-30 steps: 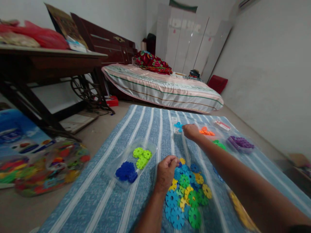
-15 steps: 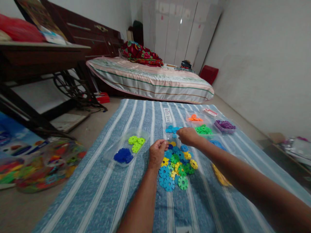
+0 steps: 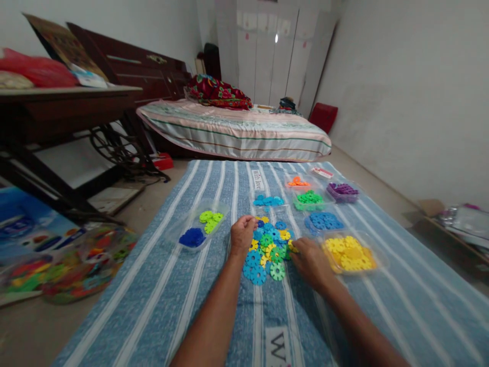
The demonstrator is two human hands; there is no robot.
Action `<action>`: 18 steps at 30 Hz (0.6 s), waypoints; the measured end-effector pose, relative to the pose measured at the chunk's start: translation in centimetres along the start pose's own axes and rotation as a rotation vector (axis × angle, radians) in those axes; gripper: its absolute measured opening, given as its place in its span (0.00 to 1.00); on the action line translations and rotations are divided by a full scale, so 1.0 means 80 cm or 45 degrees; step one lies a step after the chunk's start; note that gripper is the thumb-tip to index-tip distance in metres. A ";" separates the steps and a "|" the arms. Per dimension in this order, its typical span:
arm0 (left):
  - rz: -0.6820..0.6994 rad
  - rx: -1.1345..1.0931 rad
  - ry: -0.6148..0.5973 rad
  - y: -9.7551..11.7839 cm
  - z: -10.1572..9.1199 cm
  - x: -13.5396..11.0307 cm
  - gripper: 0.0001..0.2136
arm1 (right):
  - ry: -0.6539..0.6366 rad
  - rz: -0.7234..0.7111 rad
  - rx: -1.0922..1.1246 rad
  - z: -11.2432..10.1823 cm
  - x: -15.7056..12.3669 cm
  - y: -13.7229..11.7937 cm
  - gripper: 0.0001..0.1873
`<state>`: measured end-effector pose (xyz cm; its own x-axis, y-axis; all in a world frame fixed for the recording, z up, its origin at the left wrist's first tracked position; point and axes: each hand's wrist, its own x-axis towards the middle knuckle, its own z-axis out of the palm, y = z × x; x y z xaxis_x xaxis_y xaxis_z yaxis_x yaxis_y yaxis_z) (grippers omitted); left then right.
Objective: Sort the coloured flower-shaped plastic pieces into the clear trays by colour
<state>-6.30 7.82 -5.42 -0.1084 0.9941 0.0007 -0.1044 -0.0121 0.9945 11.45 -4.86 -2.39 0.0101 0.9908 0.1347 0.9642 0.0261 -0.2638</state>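
Observation:
A mixed pile of notched plastic building discs [image 3: 266, 239] in blue, green and yellow lies on the striped cloth. At its left edge is my left hand [image 3: 242, 235], its fingers curled together; whatever they may hold is hidden. A dark blue disc [image 3: 260, 224] shows just beyond those fingertips. My right hand [image 3: 311, 261] is at the pile's right side, thumb and fingers closed on a yellow notched disc [image 3: 292, 246]. Beside that hand stands a clear tub of yellow discs [image 3: 350, 253].
Left of the pile, one tub holds lime discs [image 3: 211, 221] and dark blue discs [image 3: 192, 237]. Behind and right are tubs of light blue [image 3: 268, 201], orange [image 3: 298, 182], green [image 3: 309, 199], purple [image 3: 343, 191] and blue discs [image 3: 324, 222]. A bed [image 3: 237, 130] stands beyond the table.
My right hand has come back from the light blue tub to the right side of the pile, at a yellow disc. My left hand stays at the pile's left edge. The view has shifted slightly.

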 end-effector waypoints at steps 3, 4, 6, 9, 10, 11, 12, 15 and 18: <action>0.021 0.028 0.041 -0.004 0.000 -0.004 0.13 | 0.054 0.045 0.066 0.014 -0.012 0.003 0.10; 0.026 0.041 0.049 -0.005 -0.001 -0.007 0.14 | 0.061 0.051 0.081 0.016 -0.012 0.004 0.11; 0.051 0.088 0.053 -0.006 -0.005 -0.013 0.14 | 0.091 0.062 0.096 0.019 -0.012 0.004 0.13; 0.124 0.221 0.016 -0.005 -0.013 -0.026 0.13 | 0.142 0.069 0.098 0.025 -0.008 0.006 0.12; 0.146 0.256 -0.008 -0.005 -0.016 -0.029 0.12 | 0.157 0.068 0.094 0.027 -0.007 0.006 0.11; 0.160 0.275 -0.032 -0.004 -0.019 -0.032 0.12 | 0.170 0.065 0.085 0.030 -0.006 0.007 0.09; 0.165 0.278 -0.054 -0.004 -0.021 -0.033 0.12 | 0.178 0.058 0.072 0.033 -0.006 0.007 0.08; 0.138 0.217 -0.098 -0.003 -0.025 -0.034 0.13 | 0.195 0.002 0.021 0.041 -0.004 0.011 0.11; 0.077 0.147 -0.111 0.000 -0.026 -0.033 0.14 | 0.255 -0.057 -0.029 0.048 -0.004 0.015 0.12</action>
<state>-8.03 5.01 -5.66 -0.0241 0.9976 0.0649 0.0145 -0.0645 0.9978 11.61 -4.65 -6.40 0.0173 0.9426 0.3335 0.9705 0.0643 -0.2322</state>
